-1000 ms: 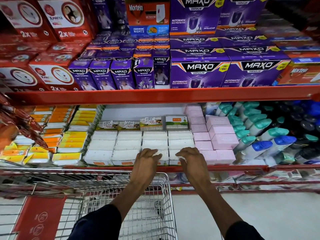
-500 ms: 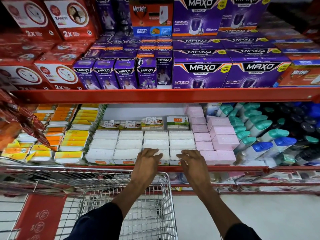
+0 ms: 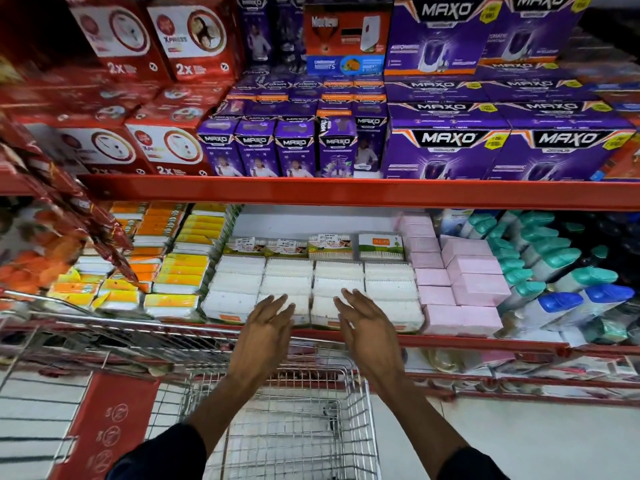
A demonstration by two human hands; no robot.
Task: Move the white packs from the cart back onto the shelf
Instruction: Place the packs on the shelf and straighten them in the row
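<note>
Left hand (image 3: 266, 320), right hand (image 3: 367, 320) open, empty.

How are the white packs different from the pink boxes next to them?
The white packs are white and lie flat in low rows at the middle of the shelf; the pink boxes are pink, look chunkier and sit to their right. Both are rectangular and stacked neatly on that shelf.

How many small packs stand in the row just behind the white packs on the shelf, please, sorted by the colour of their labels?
Green-banded packs: 3
Orange-logo pack: 1
Total: 4
</note>
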